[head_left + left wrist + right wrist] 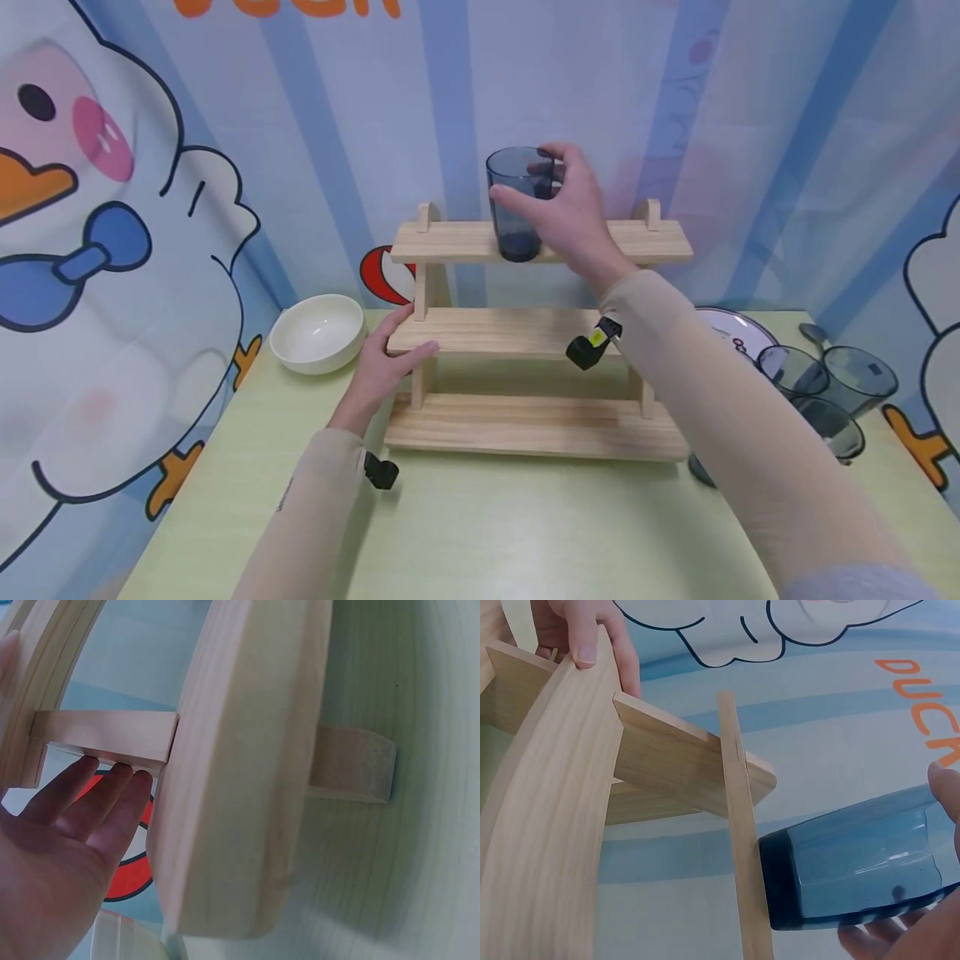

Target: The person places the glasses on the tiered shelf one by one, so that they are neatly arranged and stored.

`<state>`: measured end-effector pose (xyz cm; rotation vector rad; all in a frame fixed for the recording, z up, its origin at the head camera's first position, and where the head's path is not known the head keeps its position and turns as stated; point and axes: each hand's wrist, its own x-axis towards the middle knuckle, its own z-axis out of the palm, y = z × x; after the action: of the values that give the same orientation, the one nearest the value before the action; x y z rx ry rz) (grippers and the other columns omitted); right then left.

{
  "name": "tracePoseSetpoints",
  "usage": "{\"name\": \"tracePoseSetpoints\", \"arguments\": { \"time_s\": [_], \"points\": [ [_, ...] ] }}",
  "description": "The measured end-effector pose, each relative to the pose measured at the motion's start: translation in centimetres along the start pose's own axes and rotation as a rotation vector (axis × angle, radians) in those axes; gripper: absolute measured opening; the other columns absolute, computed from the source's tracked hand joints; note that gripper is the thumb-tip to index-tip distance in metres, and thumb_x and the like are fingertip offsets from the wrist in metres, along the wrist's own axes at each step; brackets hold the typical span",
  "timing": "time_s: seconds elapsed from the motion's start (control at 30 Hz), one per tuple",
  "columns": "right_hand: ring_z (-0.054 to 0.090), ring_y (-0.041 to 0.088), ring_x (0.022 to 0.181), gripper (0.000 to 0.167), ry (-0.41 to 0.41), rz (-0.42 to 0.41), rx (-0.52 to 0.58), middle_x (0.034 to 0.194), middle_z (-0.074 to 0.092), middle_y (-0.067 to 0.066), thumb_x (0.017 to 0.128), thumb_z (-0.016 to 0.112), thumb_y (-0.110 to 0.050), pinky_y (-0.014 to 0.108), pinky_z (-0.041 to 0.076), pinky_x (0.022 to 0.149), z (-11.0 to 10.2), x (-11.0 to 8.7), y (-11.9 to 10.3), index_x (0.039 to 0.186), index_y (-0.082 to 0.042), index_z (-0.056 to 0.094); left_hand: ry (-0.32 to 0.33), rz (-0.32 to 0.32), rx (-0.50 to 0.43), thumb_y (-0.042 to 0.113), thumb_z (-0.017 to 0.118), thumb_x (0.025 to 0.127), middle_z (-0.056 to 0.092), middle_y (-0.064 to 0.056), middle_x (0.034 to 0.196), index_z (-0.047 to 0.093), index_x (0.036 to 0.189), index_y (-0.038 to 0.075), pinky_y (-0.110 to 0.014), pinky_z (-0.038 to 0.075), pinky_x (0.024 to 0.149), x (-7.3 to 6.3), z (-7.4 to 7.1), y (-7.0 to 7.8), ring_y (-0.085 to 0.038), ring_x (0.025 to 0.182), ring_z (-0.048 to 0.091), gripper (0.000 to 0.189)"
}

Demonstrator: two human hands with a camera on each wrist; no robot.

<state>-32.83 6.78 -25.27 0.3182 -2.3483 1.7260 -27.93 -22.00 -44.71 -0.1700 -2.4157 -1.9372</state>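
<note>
A light wooden three-tier rack (517, 425) stands on the table, with its tiers rising toward the back. My right hand (576, 212) grips a blue-tinted drinking glass (512, 218) near its rim, thumb on the near side and fingers round the back. In the right wrist view the base of the glass (840, 866) meets the top shelf plank (744, 847). At the left end of the middle shelf (495, 331), my left hand (378, 362) holds the rack, its thumb over the plank. In the left wrist view its fingers (112, 799) touch the upright (105, 735).
A white bowl (318, 334) sits left of the rack. On the right, partly behind my right arm, are several tinted glasses (858, 379), a patterned plate (731, 327) and a spoon (813, 334). A printed duck curtain (360, 108) hangs behind the table (525, 533).
</note>
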Motion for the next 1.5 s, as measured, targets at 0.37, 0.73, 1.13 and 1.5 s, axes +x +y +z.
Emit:
{"name": "tracePoseSetpoints", "arguments": {
  "time_s": [0.37,0.73,1.13,1.5],
  "points": [
    [0.052,0.019,0.131,0.093,-0.02,0.079,-0.052,0.152,0.046,0.006,0.086,0.084,-0.053,0.04,0.051,0.104,1.0,1.5,-0.5,0.161,-0.031,0.034,-0.007,-0.007,-0.017,0.031,0.083,0.093,0.045,-0.006,0.159,0.042,0.161,0.033,-0.05,0.05,0.109,0.0,0.1,0.2,-0.032,0.13,0.06,0.08],
    [0.039,0.019,0.15,0.109,-0.062,0.102,-0.184,0.169,0.032,0.0,0.085,0.081,-0.062,0.042,0.042,0.117,1.1,0.9,-0.5,0.168,-0.033,0.016,-0.008,-0.017,-0.03,0.034,0.084,0.092,0.046,-0.005,0.158,0.042,0.161,0.035,-0.049,0.051,0.108,0.0,0.2,0.1,-0.031,0.129,0.061,0.081],
    [0.038,0.024,0.152,0.109,-0.165,0.09,-0.095,0.168,0.034,0.003,0.086,0.084,-0.053,0.042,0.04,0.119,-1.0,-1.1,0.2,0.168,-0.028,0.017,-0.018,-0.061,-0.043,0.02,0.08,0.096,0.041,-0.01,0.163,0.038,0.164,0.031,-0.052,0.046,0.113,0.2,0.0,0.1,-0.035,0.135,0.055,0.081],
    [0.041,0.025,0.151,0.099,-0.211,0.064,-0.171,0.165,0.04,0.003,0.087,0.082,-0.057,0.05,0.04,0.119,-5.6,-3.5,1.2,0.165,-0.024,0.029,-0.012,-0.03,-0.03,0.027,0.081,0.095,0.042,-0.006,0.163,0.039,0.163,0.036,-0.054,0.046,0.113,0.1,0.1,0.0,-0.034,0.137,0.053,0.081]
  ]
}}
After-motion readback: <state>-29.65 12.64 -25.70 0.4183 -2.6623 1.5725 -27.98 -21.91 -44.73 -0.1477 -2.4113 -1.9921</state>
